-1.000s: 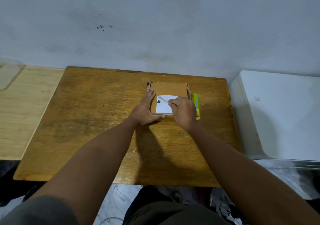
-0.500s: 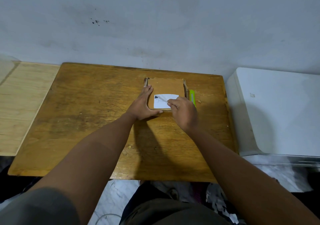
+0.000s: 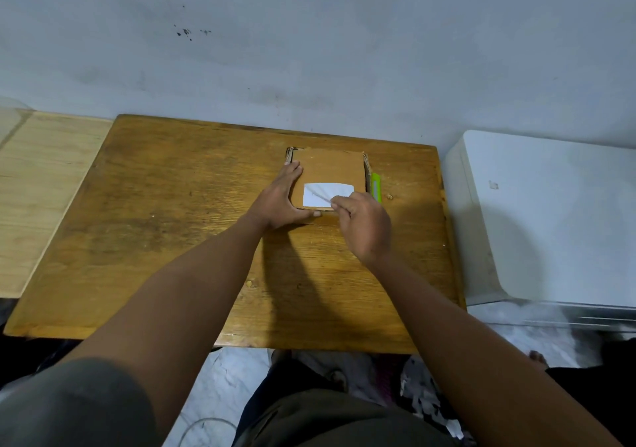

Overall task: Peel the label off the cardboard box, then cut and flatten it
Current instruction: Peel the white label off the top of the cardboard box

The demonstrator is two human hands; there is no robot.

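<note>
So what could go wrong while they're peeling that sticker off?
The white label is only pinched at its near edge by the right hand, so it might tear and leave scraps on the cardboard box. The left hand steadies just one side, so the box could slide. The green cutter lies close beside the working hand.
</note>
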